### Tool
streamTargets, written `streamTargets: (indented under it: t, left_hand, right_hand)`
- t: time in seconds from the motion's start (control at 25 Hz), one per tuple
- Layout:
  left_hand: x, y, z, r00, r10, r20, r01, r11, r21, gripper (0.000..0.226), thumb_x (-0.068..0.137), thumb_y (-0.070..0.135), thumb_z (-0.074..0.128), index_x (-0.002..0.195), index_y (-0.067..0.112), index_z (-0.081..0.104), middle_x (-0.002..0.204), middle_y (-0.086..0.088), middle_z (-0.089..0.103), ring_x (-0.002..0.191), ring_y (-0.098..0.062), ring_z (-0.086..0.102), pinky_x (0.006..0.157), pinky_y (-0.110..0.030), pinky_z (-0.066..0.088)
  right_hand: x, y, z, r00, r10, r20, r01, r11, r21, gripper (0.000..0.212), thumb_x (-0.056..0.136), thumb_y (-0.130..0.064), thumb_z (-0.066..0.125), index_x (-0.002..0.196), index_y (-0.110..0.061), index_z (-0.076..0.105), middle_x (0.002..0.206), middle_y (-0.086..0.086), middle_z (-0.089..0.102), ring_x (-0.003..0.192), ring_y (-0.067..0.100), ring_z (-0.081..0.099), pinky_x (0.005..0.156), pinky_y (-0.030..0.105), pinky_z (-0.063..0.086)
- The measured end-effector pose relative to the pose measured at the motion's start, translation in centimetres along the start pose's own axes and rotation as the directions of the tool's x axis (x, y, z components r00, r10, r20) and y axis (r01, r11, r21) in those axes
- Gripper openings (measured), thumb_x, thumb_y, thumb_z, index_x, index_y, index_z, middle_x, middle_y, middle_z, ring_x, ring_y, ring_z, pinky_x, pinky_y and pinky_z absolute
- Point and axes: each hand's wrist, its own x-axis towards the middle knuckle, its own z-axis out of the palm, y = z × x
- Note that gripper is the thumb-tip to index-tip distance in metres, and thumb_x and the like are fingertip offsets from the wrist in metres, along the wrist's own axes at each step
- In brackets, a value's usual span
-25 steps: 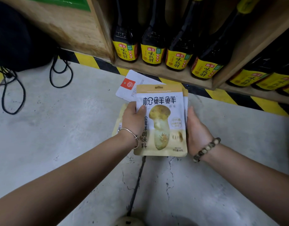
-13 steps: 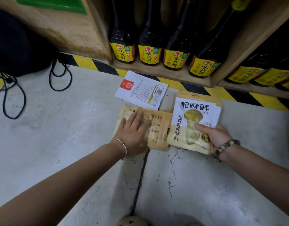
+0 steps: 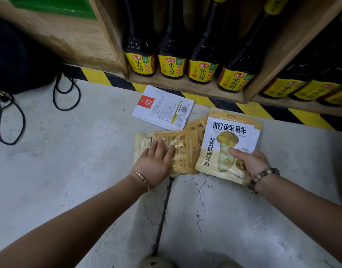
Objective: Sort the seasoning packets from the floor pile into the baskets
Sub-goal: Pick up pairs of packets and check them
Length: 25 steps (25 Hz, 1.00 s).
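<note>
Dim, flat indoor light, with only faint, soft shadows on the concrete floor (image 3: 60, 161). Mild sheen on the dark bottles (image 3: 172, 45). Wide-angle bowing at edges — upper left softly blurred.

a shop: a wooden shelf (image 3: 185, 88) holds a row of dark sauce bottles (image 3: 172, 55) with the same yellow labels, above yellow-and-black floor tape (image 3: 249, 109).

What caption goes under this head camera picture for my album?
The right hand holds a mushroom packet while the left hand presses a yellow packet on the floor.
</note>
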Motion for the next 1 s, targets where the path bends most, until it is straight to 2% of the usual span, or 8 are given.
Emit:
streamTargets:
  t: [0.08, 0.2, 0.32, 0.44, 0.52, 0.68, 0.8, 1.0]
  left_hand:
    - [-0.3, -0.3, -0.1, 0.997, 0.042, -0.059, -0.039, 0.998, 0.054, 0.054, 0.078, 0.02, 0.068, 0.128, 0.002, 0.055, 0.122, -0.036, 0.054, 0.105, -0.049, 0.058, 0.073, -0.049, 0.056]
    - [0.0, -1.5, -0.9, 0.992, -0.098, -0.085, 0.082, 0.981, -0.173, 0.048, 0.091, 0.016, 0.05, 0.138, 0.017, 0.044, 0.139, -0.015, 0.048, 0.117, -0.034, 0.055, 0.084, -0.039, 0.051]
    - [0.1, -2.3, -3.7, 0.873, -0.374, -0.313, 0.179, 0.843, -0.508, 0.026, 0.081, 0.008, 0.062, 0.106, 0.012, 0.068, 0.09, -0.013, 0.071, 0.068, -0.034, 0.067, 0.056, -0.035, 0.051]
    - [0.7, -2.6, -6.0, 0.706, -0.649, -0.284, 0.141, 0.522, -0.841, 0.011, 0.082, 0.013, 0.064, 0.093, 0.014, 0.062, 0.068, 0.006, 0.064, 0.058, -0.009, 0.061, 0.054, -0.019, 0.042]
    - [1.3, -2.4, -7.1, 0.688, -0.714, -0.133, 0.086, 0.262, -0.961, 0.02, 0.08, 0.008, 0.068, 0.086, 0.024, 0.057, 0.077, 0.022, 0.06, 0.068, 0.012, 0.058, 0.061, -0.007, 0.043]
    - [1.4, -1.0, -7.6, 0.767, -0.64, 0.052, 0.002, -0.078, -0.997, 0.027, 0.075, 0.007, 0.071, 0.094, 0.026, 0.063, 0.099, 0.0, 0.07, 0.093, -0.02, 0.066, 0.087, -0.041, 0.052]
    - [1.5, -0.1, -8.6, 0.783, -0.621, 0.018, -0.04, -0.078, -0.996, 0.029, 0.076, 0.007, 0.07, 0.095, 0.029, 0.064, 0.102, 0.0, 0.07, 0.094, -0.021, 0.066, 0.086, -0.044, 0.053]
    - [1.8, 1.7, -12.1, 0.816, -0.57, -0.099, -0.156, -0.052, -0.986, 0.033, 0.083, 0.001, 0.064, 0.096, 0.032, 0.062, 0.098, 0.014, 0.068, 0.087, -0.005, 0.066, 0.074, -0.023, 0.052]
  right_hand:
    - [-0.2, 0.1, -0.5, 1.0, -0.018, -0.004, 0.018, 1.0, 0.005, 0.025, 0.076, -0.01, 0.074, 0.094, -0.024, 0.064, 0.085, -0.016, 0.067, 0.068, -0.003, 0.064, 0.051, 0.014, 0.046]
    - [-0.6, 0.1, -1.3, 1.0, -0.028, -0.004, 0.028, 1.0, 0.003, 0.021, 0.076, -0.012, 0.074, 0.09, -0.024, 0.064, 0.083, -0.017, 0.067, 0.065, -0.007, 0.061, 0.056, 0.015, 0.043]
    - [-1.0, -0.2, -1.8, 0.997, -0.054, 0.049, 0.055, 0.998, -0.003, 0.029, 0.077, -0.007, 0.071, 0.103, -0.02, 0.066, 0.085, -0.01, 0.07, 0.063, -0.002, 0.064, 0.058, 0.019, 0.048]
    - [-1.4, -1.1, -2.1, 0.991, -0.104, 0.086, 0.102, 0.995, 0.021, 0.033, 0.077, -0.003, 0.069, 0.107, -0.018, 0.065, 0.083, -0.009, 0.073, 0.071, 0.006, 0.069, 0.058, 0.021, 0.052]
    - [-1.9, -2.0, -2.1, 0.986, -0.133, 0.1, 0.128, 0.99, 0.054, 0.032, 0.077, -0.002, 0.068, 0.105, -0.018, 0.065, 0.088, -0.005, 0.074, 0.078, 0.012, 0.071, 0.059, 0.024, 0.054]
    - [-4.0, -3.5, -3.0, 0.98, -0.181, 0.078, 0.169, 0.976, 0.138, 0.031, 0.076, 0.0, 0.067, 0.102, -0.017, 0.065, 0.09, -0.001, 0.074, 0.08, 0.015, 0.071, 0.063, 0.028, 0.057]
    - [-6.3, -4.5, -4.3, 0.968, -0.24, 0.069, 0.226, 0.96, 0.162, 0.031, 0.076, 0.003, 0.066, 0.1, -0.017, 0.066, 0.092, 0.001, 0.074, 0.082, 0.018, 0.071, 0.065, 0.029, 0.058]
    - [-10.1, -6.3, -6.2, 0.941, -0.338, 0.028, 0.324, 0.921, 0.218, 0.037, 0.074, 0.01, 0.064, 0.097, -0.019, 0.064, 0.092, 0.002, 0.073, 0.083, 0.018, 0.07, 0.072, 0.034, 0.059]
